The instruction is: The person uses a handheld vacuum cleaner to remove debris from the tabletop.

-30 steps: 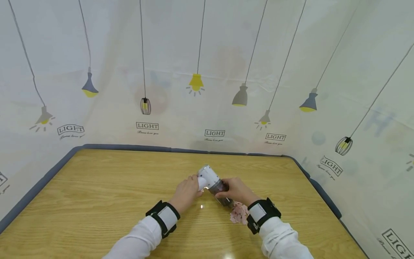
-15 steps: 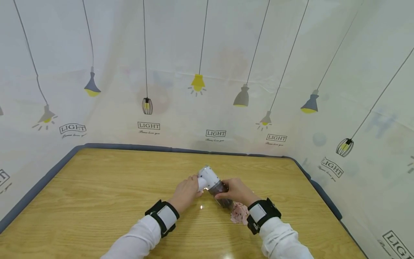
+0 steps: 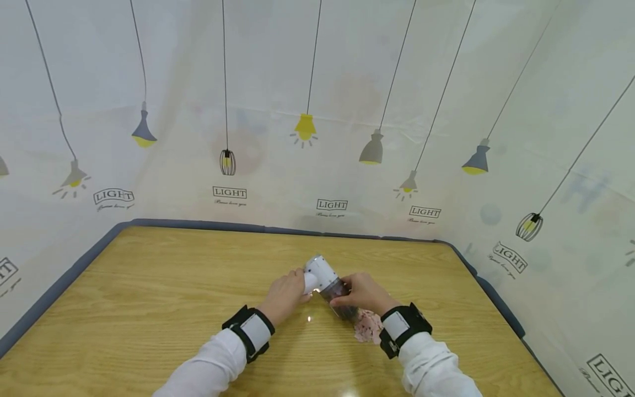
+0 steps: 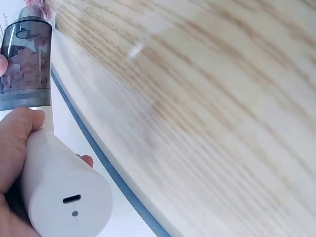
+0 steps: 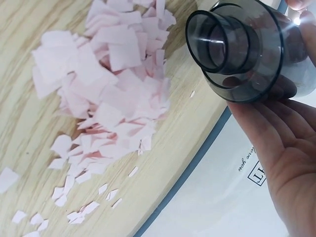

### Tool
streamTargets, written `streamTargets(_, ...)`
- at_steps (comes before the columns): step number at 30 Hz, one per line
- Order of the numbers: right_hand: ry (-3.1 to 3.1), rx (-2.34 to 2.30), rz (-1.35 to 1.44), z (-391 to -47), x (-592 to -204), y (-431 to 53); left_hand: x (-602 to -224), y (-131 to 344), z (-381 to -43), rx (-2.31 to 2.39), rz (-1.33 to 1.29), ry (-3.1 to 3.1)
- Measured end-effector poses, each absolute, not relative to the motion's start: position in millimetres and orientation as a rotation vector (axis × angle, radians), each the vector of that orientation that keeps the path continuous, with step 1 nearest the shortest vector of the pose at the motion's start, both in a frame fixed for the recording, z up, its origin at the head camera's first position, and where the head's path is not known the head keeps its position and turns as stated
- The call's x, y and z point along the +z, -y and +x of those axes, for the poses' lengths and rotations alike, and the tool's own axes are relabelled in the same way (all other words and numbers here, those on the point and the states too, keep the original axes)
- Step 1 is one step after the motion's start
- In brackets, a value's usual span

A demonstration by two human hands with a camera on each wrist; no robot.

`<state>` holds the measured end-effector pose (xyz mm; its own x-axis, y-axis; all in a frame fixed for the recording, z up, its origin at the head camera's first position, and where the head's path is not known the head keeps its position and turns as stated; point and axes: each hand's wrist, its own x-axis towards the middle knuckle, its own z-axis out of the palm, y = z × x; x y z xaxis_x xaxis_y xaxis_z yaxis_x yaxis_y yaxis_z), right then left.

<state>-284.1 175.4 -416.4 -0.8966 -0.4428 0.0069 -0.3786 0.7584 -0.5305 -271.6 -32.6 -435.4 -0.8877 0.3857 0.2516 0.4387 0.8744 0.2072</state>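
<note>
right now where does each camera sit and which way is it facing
Head: worn on the head, looking forward and down at the wooden table; left hand, right hand and sleeves show.
Left wrist: on that wrist, looking along the handheld vacuum to its dust cup; left hand shows.
Right wrist: on that wrist, looking at the nozzle and pink paper scraps; right hand shows.
Both wrist views share the dust cup and scraps.

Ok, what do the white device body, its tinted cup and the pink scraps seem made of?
White body: probably smooth plastic, opaque with an even sheen.
Tinted cup: likely glossy plastic, see-through; glass isn't ruled out.
Pink scraps: likely matte paper, thin with straight edges.
</note>
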Motion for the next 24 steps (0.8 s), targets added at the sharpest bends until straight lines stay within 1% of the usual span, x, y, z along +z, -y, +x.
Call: streamTargets(24,-2.820,-0.826,-0.637,-280.6,-414.1,-175.6,-436.0,33.5,-270.1,-0.397,-0.686,2.824)
